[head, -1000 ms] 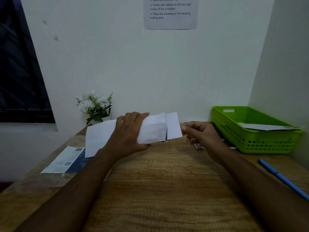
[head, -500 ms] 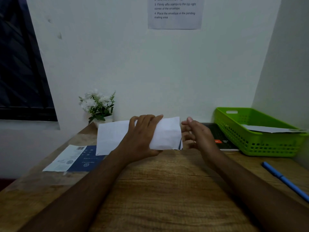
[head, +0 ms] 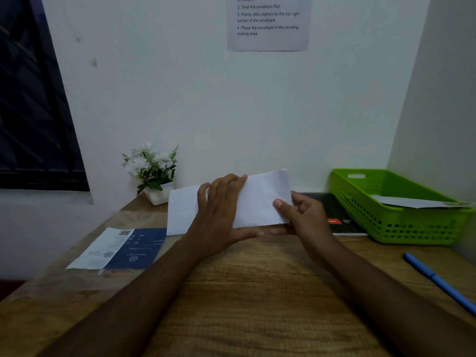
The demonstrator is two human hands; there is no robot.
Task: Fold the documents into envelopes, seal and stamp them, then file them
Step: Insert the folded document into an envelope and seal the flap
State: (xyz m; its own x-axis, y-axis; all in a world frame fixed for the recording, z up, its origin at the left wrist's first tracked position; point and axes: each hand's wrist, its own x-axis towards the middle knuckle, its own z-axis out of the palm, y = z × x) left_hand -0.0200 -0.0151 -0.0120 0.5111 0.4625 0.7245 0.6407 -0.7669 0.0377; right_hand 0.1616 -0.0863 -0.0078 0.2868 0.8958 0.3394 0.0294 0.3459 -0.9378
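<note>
A white envelope (head: 260, 199) is held above the wooden desk (head: 247, 292), tilted up at its right end. My left hand (head: 219, 217) grips its middle, fingers over the top face and thumb underneath. My right hand (head: 301, 217) pinches its right end, thumb on the front. The folded document is no longer visible outside the envelope. A green basket (head: 401, 228) stands at the back right with another white envelope (head: 414, 202) lying in it.
A blue and white printed sheet (head: 121, 248) lies on the left of the desk. A small pot of white flowers (head: 152, 171) stands at the back wall. A dark book (head: 337, 215) lies beside the basket. A blue pen (head: 440, 282) lies at the right edge.
The folded paper that stuck out of the envelope's right end has gone inside. My right hand moved in and now pinches that end; the envelope tilted up on the right.
</note>
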